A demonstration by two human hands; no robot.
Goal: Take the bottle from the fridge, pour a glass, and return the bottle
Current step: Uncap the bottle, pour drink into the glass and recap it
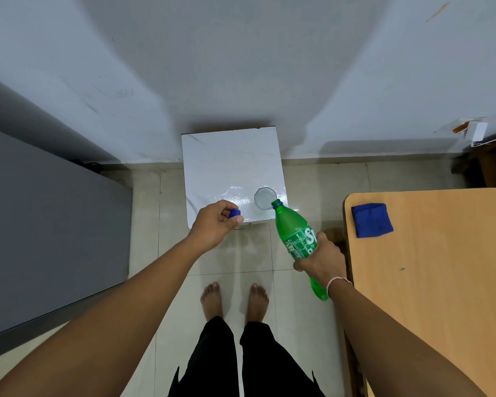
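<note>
Fingers of left hand pinch cap; right hand grips bottle, tilted at glass. I judge pouring and return pending.

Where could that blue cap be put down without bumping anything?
The white stool top is bare from the wall down to the glass, which crowds its near right corner with the bottle mouth. The wooden table is free below the blue cloth.

Grey wall, tiled floor, wooden table.
</note>
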